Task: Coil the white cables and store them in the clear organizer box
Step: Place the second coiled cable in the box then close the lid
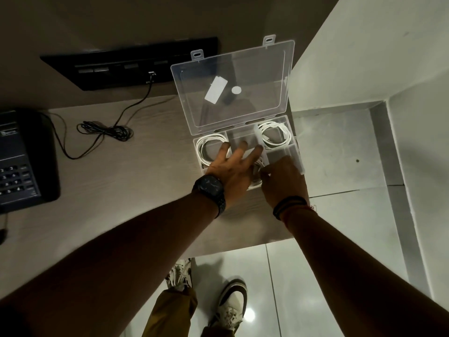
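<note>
Head view, black phone (21,164) left, tangled cord (104,131) beside organizer box (238,135)

The clear organizer box (197,156) sits near the desk's (145,181) right edge, its lid (233,76) raised open. A coiled white cable (211,149) fills the left compartment and a second cable (274,135) the far right one. A third cable (258,167) lies near the middle front, mostly hidden.

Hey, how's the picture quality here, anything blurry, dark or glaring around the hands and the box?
Head view: dim and low-contrast overall; the left hand has motion-blurred fingertips over the clear organizer box; the coiled white cables are readable; a bright glare spot sits on the floor tile; straight edges bend from the wide-angle lens.
</note>
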`<state>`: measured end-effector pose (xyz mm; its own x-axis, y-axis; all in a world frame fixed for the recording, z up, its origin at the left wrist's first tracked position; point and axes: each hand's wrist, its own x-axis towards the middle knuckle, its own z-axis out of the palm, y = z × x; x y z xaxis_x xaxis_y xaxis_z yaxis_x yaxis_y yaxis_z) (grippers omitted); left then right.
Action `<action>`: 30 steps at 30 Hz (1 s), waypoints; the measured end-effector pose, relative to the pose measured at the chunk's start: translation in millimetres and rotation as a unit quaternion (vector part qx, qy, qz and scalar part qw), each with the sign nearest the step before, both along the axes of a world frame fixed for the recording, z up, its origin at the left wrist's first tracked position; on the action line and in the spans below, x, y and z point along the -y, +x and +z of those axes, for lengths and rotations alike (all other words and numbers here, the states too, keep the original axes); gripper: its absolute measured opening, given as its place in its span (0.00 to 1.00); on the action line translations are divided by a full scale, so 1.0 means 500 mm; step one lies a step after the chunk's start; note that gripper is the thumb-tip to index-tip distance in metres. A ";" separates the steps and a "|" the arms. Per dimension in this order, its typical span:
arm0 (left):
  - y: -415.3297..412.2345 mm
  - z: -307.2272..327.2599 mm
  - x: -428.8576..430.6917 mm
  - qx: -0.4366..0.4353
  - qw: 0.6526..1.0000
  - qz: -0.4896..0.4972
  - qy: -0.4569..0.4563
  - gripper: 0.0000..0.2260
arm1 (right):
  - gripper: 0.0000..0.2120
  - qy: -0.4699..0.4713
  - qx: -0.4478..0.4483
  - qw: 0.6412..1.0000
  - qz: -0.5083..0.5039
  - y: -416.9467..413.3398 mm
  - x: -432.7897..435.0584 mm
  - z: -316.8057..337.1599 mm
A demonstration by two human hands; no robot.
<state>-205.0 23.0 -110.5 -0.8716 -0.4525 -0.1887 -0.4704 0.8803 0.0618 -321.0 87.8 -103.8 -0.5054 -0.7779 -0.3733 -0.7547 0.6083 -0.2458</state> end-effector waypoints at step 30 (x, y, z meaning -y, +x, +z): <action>0.121 0.095 0.076 -0.452 0.576 0.567 0.378 0.05 | 0.18 -0.271 0.209 0.927 -0.155 -0.138 0.114 0.094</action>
<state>-144.7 -15.2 -63.0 0.0056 -0.9140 -0.4057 -0.1924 -0.3992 0.8965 -390.1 30.7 -57.0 -0.6342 -0.7508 -0.1846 -0.3343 0.4816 -0.8101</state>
